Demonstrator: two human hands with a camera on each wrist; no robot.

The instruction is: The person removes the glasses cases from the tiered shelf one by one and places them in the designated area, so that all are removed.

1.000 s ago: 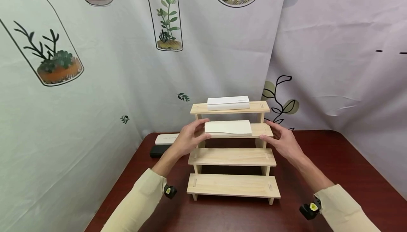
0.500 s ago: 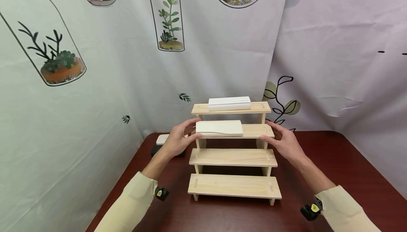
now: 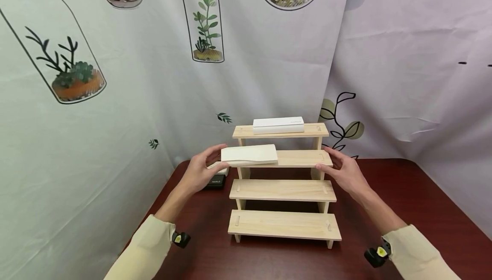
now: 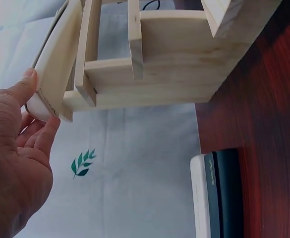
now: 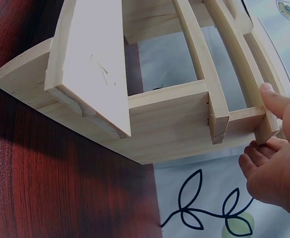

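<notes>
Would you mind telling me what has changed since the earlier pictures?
The left hand, pinching the flat cream case, has moved it leftward along the second-highest pale wooden shelf, so its end now juts past the shelf's left edge. The right hand still grips that shelf's right end, and the white oblong box stays on the pale wooden top shelf.

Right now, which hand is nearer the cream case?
Left: the left hand grips the cream case by its left end. The right hand, apart from it, holds the second-highest shelf at its right end.
</notes>
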